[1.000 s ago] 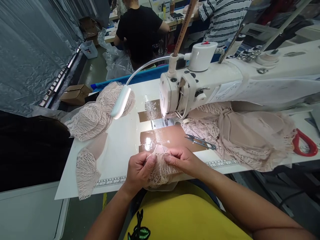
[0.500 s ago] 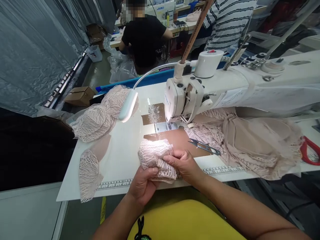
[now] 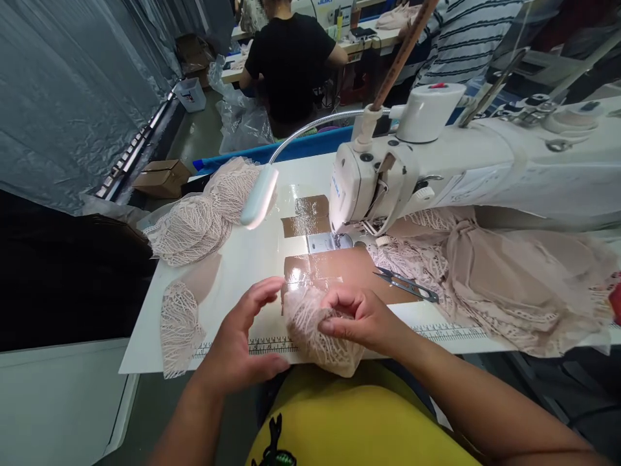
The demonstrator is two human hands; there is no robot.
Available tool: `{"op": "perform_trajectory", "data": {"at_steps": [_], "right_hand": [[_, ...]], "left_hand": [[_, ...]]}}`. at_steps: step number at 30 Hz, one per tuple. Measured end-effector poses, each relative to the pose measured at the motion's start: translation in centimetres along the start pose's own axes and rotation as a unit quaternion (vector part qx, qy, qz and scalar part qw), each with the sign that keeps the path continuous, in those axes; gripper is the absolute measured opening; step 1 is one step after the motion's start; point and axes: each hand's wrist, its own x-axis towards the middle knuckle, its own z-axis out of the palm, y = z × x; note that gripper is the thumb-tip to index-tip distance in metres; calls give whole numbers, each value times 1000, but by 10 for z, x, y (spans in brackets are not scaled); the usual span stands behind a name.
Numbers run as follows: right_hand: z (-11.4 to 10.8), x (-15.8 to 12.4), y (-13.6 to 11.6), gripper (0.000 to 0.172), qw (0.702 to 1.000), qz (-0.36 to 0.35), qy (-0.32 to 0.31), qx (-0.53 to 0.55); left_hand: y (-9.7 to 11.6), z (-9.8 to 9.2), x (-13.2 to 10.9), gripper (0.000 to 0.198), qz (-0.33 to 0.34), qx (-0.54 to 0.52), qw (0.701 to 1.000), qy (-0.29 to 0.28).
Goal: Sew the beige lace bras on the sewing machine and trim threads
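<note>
Head view. The person's right hand [image 3: 361, 317] grasps the beige lace piece [image 3: 313, 330], pinching its upper right part between the thumb and curled fingers. The left hand [image 3: 230, 346] is released: its fingers and thumb are spread apart around a gap, just beside the lace's left edge, and grip nothing. The lace piece is bunched at the front edge of the white table [image 3: 247, 259], its upper end over the near corner of a brown sheet [image 3: 334, 265] and its lower end above the person's yellow top [image 3: 359, 414]. A printed ruler scale [image 3: 451, 332] runs along the table's front edge, partly hidden by the lace. Beyond the brown sheet stands the head of a white sewing machine [image 3: 354, 188], with a lamp [image 3: 259, 197] on a flexible neck to its left. Thread snips [image 3: 407, 285] lie at the sheet's right side, beside a heap of beige fabric and lace [image 3: 504, 272]. At left are a pile of lace pieces [image 3: 194, 223] and, nearer the front edge, 1 separate lace piece [image 3: 180, 323]. In the background are 2 co-workers, 1 in a black shirt [image 3: 295, 61] and 1 in a striped shirt [image 3: 478, 35].
</note>
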Motion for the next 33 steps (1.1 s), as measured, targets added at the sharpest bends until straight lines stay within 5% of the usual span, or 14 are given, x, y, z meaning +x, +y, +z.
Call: {"op": "perform_trajectory", "data": {"at_steps": [2,5,11,24,33], "right_hand": [[6,-2,-1,19,999,-13,-28,-42],[10,-3,0,17,993,-43,-16,-108],[11,0,-1,15,979,-141,51,-138],[19,-2,8,17,976,-86,69,-189],[3,-2,2,24,987,-70,51,-137]], "left_hand": [[4,7,8,68,-39,44,998,-22],[2,20,13,40,-69,24,994,-78],[1,25,8,22,-23,114,989,-95],[2,29,13,16,5,174,983,-54],[-1,35,15,24,11,143,988,-59]]}}
